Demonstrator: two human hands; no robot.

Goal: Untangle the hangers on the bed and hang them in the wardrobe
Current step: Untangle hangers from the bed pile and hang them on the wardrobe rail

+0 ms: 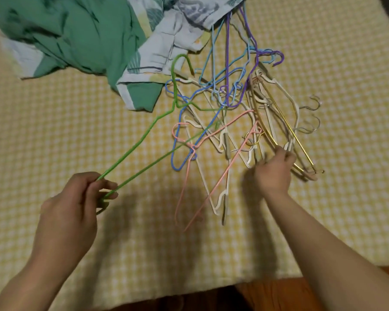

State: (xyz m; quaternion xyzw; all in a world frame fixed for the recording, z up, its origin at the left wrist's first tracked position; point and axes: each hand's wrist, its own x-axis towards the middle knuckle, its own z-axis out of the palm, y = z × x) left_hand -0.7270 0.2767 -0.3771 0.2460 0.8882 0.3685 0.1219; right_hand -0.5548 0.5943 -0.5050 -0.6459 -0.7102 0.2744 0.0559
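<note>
A tangle of wire hangers lies on the bed: blue, purple, pink, cream and gold ones crossed over each other. My left hand pinches one corner of a green hanger, whose hook end still sits inside the pile near a blue hanger. My right hand is closed on the lower ends of the cream and gold hangers at the pile's right side. A pink hanger lies between my hands. The wardrobe is out of view.
The bed has a yellow checked sheet. A crumpled green and leaf-print quilt lies at the far left and covers the tops of some hangers. The bed's near edge and a wooden floor show at the bottom.
</note>
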